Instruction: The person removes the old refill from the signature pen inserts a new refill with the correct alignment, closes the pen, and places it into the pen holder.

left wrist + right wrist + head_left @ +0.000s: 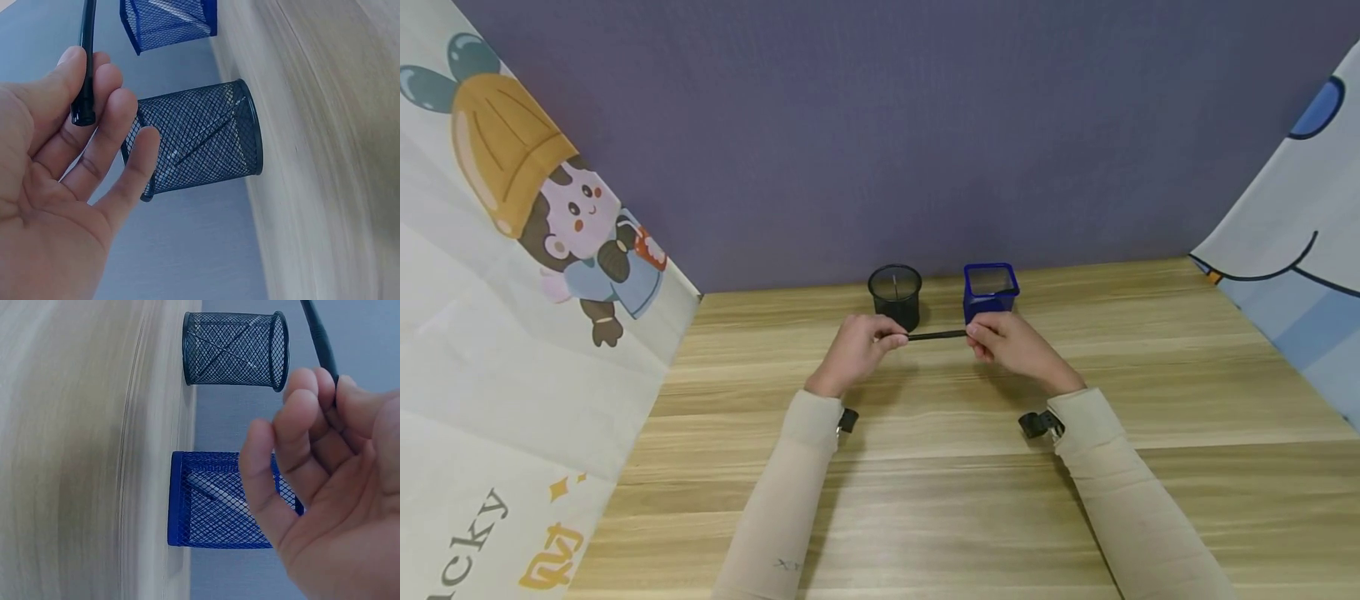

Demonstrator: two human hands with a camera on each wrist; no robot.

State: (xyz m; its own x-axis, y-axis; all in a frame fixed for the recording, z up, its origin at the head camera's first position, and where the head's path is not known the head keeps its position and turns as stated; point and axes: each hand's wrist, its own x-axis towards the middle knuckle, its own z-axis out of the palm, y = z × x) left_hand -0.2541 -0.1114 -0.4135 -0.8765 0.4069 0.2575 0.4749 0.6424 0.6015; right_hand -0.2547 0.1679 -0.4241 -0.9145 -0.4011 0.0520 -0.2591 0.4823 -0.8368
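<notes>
A slim black pen (937,335) spans level between my two hands, above the table. My left hand (856,350) pinches one end of it; in the left wrist view the blunt end of the pen (84,103) pokes out past thumb and forefinger. The other end is pinched by my right hand (1021,348), whose remaining fingers curve loosely in the right wrist view. Just behind the left hand stands a round black mesh pen cup (904,310) with thin sticks in it. A square blue mesh pen cup (977,308), partly covered by the right hand, holds a pen-like item.
Both cups stand on a wood-grain table (925,500), close to a purple-grey back panel (910,150). A printed cloth with a cartoon figure (580,208) hangs on the left. Another printed cloth (1300,233) hangs on the right.
</notes>
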